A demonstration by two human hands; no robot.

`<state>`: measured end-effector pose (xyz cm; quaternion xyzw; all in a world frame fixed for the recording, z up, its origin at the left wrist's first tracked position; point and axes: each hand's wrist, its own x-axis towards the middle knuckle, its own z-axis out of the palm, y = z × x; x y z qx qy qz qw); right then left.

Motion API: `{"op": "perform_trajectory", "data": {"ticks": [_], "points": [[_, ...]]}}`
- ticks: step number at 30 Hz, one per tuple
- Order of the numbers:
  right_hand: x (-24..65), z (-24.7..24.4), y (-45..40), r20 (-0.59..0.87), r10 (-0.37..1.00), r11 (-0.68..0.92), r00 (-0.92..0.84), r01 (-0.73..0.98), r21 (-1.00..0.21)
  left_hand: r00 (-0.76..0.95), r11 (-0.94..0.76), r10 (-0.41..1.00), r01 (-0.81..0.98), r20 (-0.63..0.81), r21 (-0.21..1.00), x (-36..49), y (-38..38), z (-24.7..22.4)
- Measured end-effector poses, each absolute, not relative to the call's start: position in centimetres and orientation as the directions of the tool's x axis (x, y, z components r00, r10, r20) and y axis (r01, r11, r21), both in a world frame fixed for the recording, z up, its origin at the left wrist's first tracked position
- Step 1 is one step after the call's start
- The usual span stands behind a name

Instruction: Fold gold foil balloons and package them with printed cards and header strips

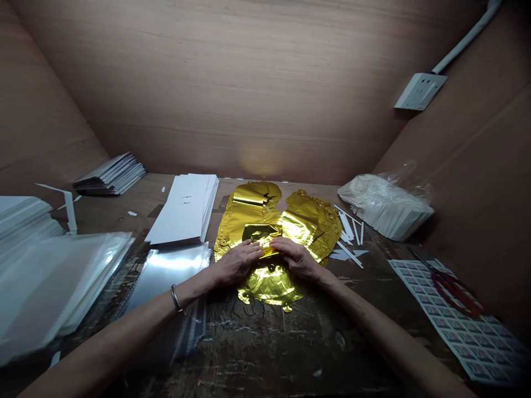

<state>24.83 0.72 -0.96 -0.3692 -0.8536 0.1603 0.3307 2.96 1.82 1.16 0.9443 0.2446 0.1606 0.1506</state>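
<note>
Together at the middle of a dark, scuffed desk [265,354], a person's left hand [236,264] and right hand [302,260] rest on a folded piece of gold foil [270,250], fingertips nearly meeting. The fingers of each hand lie side by side, almost straight, against the foil; whether the thumbs pinch it from below cannot be told. The folded piece sits among shiny gold foil sheets [236,224], which spread behind it and toward the person. To the left are white cards [178,207] and clear plastic sleeves [174,265]; to the right, white strips [347,229], a plastic-wrapped white bundle [381,204] and red-handled scissors [456,293] on a sticker sheet [456,337]. A silver bracelet [176,298] circles the left wrist.
</note>
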Motion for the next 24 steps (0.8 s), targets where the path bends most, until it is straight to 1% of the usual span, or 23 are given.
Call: {"op": "perform_trajectory", "data": {"ticks": [3,6,8,10,12,14,17,20,22,24], "points": [[25.5,-0.3,0.8,0.434,0.769,0.638,-0.468,0.596,-0.488,0.801,-0.792,0.558,0.435,0.217,0.429,2.8,2.0,0.8],[26.3,0.1,0.9,0.433,0.797,0.597,-0.422,0.659,-0.458,0.743,-0.700,0.643,0.470,0.187,0.538,2.4,2.0,1.0],[26.6,0.2,1.0,0.440,0.785,0.611,-0.436,0.659,-0.438,0.709,-0.626,0.692,0.496,0.136,0.602,2.3,2.0,1.3],[26.6,0.2,1.2,0.452,0.756,0.650,-0.474,0.626,-0.430,0.693,-0.571,0.717,0.518,0.079,0.637,2.4,2.1,1.9],[26.4,0.1,1.3,0.454,0.739,0.672,-0.499,0.594,-0.442,0.679,-0.531,0.733,0.532,0.042,0.660,2.6,2.5,2.4],[26.1,0.1,1.4,0.446,0.761,0.648,-0.472,0.599,-0.471,0.648,-0.487,0.760,0.526,0.042,0.697,2.9,3.2,3.0],[25.6,0.4,1.7,0.410,0.845,0.529,-0.343,0.651,-0.544,0.564,-0.367,0.826,0.514,0.018,0.776,3.4,4.6,3.6],[25.0,0.9,2.3,0.280,0.939,0.336,-0.198,0.690,-0.641,0.438,-0.165,0.892,0.539,-0.107,0.826,3.9,6.2,3.8],[24.7,1.2,2.8,0.173,0.978,0.202,-0.114,0.710,-0.675,0.353,-0.058,0.918,0.573,-0.182,0.818,4.2,7.1,3.6],[24.4,1.3,3.3,0.105,0.993,0.111,-0.054,0.729,-0.676,0.272,0.013,0.934,0.621,-0.231,0.784,4.5,8.0,3.4]]}}
